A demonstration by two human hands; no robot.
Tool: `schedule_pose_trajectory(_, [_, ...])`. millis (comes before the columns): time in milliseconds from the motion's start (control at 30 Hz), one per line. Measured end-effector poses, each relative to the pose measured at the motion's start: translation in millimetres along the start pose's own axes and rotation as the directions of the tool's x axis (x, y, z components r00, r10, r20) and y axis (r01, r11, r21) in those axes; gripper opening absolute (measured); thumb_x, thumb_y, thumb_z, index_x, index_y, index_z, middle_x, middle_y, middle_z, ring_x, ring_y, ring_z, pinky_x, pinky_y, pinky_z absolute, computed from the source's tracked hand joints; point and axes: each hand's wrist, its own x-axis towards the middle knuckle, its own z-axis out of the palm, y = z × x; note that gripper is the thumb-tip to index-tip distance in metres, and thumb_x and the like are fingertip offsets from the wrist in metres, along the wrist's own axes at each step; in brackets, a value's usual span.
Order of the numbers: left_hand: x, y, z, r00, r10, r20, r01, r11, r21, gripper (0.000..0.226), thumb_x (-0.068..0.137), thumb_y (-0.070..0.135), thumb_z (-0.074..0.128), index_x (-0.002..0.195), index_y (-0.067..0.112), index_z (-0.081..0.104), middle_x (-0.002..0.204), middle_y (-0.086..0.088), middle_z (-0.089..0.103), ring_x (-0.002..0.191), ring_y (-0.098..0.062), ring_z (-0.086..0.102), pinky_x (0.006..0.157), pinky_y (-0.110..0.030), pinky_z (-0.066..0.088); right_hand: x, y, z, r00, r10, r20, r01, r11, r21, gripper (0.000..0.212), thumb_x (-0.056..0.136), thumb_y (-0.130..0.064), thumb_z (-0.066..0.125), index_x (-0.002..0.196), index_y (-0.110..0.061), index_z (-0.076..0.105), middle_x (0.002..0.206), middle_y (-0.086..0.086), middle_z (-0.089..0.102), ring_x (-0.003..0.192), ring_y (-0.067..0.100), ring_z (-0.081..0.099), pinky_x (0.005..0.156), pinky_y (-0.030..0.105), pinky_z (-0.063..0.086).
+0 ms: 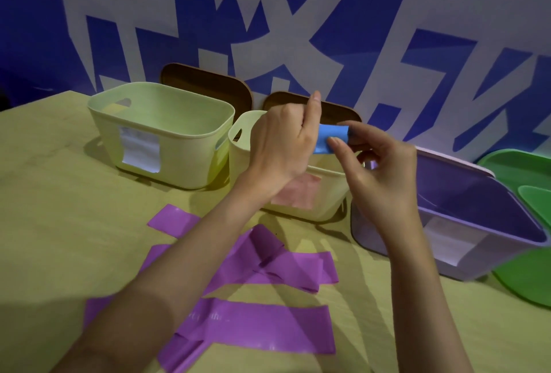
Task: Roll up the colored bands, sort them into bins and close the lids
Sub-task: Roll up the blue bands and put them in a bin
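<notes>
A: Which step is in hand?

B: The rolling, I judge. Both hands are lifted over the middle bin (298,190), the cream one with the pink label, working a blue band (329,138) into a tight roll. The sorting and the lids are not yet done for it.

A: Go left to right. What sits at ten o'clock?

B: A pale green bin (161,134) with a white label, open, with a brown lid (208,83) leaning on the wall behind it. A second brown lid (337,110) stands behind the middle bin.

A: And the left hand (280,146)?

B: Its fingers are curled round the left end of the blue roll, forefinger sticking up. Just beside it, the right hand (378,160) pinches the right end between thumb and fingertips, the other fingers loosely bent.

A: Where are the rest of the bands?

B: Several purple bands (268,322) lie flat and crossed on the table (53,223) at six o'clock, unrolled.

A: And at three o'clock?

B: An open purple bin (477,223), with a green bin (524,169) beyond it.

A: What does the next move call for?

B: Keeping the roll tight while it goes into a bin; which bin takes blue I cannot tell.
</notes>
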Motion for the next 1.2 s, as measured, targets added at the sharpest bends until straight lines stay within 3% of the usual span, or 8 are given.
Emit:
schedule_pose_trajectory(200, [-12, 10, -12, 0.998, 0.055, 0.032, -0.057, 0.998, 0.035, 0.051, 0.103, 0.031, 0.035, 0.053, 0.029, 0.038, 0.046, 0.013, 0.036, 0.040, -0.006, 0.041, 0.042, -0.016, 0.025, -9, -13, -13, 0.998, -0.011, 0.060, 0.011, 1.000, 0.009, 0.027, 0.089, -0.018, 0.067, 0.116, -0.014, 0.066, 0.092, -0.010, 0.064, 0.082, 0.005, 0.060, 0.071, 0.020, 0.052])
schedule_pose_trajectory(333, [-20, 9, -29, 0.993, 0.118, -0.007, -0.117, 0.986, 0.117, 0.058, 0.102, 0.034, 0.030, 0.049, 0.016, 0.045, 0.043, 0.007, 0.037, 0.037, -0.010, 0.034, 0.043, -0.022, 0.018, -17, -26, -16, 0.991, 0.051, 0.124, -0.065, 0.991, 0.115, 0.019, 0.090, -0.018, 0.066, 0.108, -0.023, 0.065, 0.087, -0.008, 0.063, 0.077, 0.006, 0.059, 0.066, 0.020, 0.049])
schedule_pose_trajectory(467, [-35, 12, -47, 0.999, 0.040, -0.036, -0.037, 0.996, 0.083, 0.068, 0.101, 0.034, 0.028, 0.046, 0.002, 0.052, 0.040, 0.003, 0.038, 0.038, -0.019, 0.039, 0.046, -0.027, 0.024, -33, -46, -12, 0.980, 0.125, 0.152, -0.163, 0.947, 0.277, 0.026, 0.084, -0.011, 0.073, 0.104, -0.024, 0.064, 0.078, -0.007, 0.059, 0.070, 0.005, 0.054, 0.062, 0.019, 0.046])
schedule_pose_trajectory(633, [-50, 23, -68, 0.976, -0.164, 0.144, 0.172, 0.984, -0.045, 0.068, 0.104, 0.035, 0.030, 0.042, 0.010, 0.041, 0.039, -0.002, 0.043, 0.042, -0.024, 0.047, 0.048, -0.033, 0.035, -46, -64, -15, 0.973, 0.159, 0.170, -0.204, 0.934, 0.294, 0.029, 0.080, -0.007, 0.075, 0.108, -0.010, 0.069, 0.076, -0.003, 0.059, 0.066, 0.005, 0.051, 0.061, 0.017, 0.046])
schedule_pose_trajectory(800, [-56, 32, -95, 0.813, -0.304, 0.496, 0.441, 0.878, -0.185, 0.064, 0.103, 0.040, 0.031, 0.050, 0.008, 0.048, 0.036, -0.001, 0.046, 0.033, -0.017, 0.046, 0.042, -0.022, 0.034, -52, -82, -23, 0.951, 0.167, 0.259, -0.221, 0.955, 0.196, 0.030, 0.081, -0.011, 0.075, 0.109, -0.004, 0.070, 0.071, -0.001, 0.059, 0.060, 0.003, 0.047, 0.060, 0.014, 0.043])
schedule_pose_trajectory(967, [-67, 32, -127, 0.719, -0.150, 0.679, 0.377, 0.905, -0.199, 0.051, 0.104, 0.037, 0.031, 0.070, 0.014, 0.062, 0.059, -0.013, 0.065, 0.047, -0.018, 0.054, 0.043, -0.026, 0.038, -60, -96, -29, 0.930, 0.148, 0.336, -0.198, 0.973, 0.120, 0.026, 0.082, -0.013, 0.075, 0.106, -0.007, 0.072, 0.077, 0.017, 0.064, 0.062, 0.011, 0.048, 0.061, 0.025, 0.044])
schedule_pose_trajectory(1133, [-72, 17, -157, 0.722, -0.034, 0.691, 0.324, 0.899, -0.294, 0.014, 0.092, 0.024, 0.062, 0.097, 0.014, 0.070, 0.088, -0.005, 0.069, 0.081, -0.015, 0.064, 0.069, -0.035, 0.054, -63, -100, -30, 0.929, 0.188, 0.320, -0.226, 0.970, 0.086, 0.025, 0.080, -0.010, 0.076, 0.105, -0.007, 0.071, 0.067, -0.003, 0.052, 0.058, 0.008, 0.044, 0.056, 0.015, 0.039])
schedule_pose_trajectory(1200, [-76, 14, -164, 0.735, -0.025, 0.678, 0.302, 0.907, -0.294, 0.019, 0.086, 0.020, 0.070, 0.104, 0.013, 0.070, 0.096, -0.002, 0.071, 0.087, -0.012, 0.064, 0.079, -0.035, 0.054, -63, -101, -28, 0.927, 0.184, 0.328, -0.223, 0.971, 0.085, 0.025, 0.080, -0.009, 0.076, 0.104, -0.008, 0.071, 0.065, -0.004, 0.052, 0.057, 0.006, 0.043, 0.055, 0.015, 0.038])
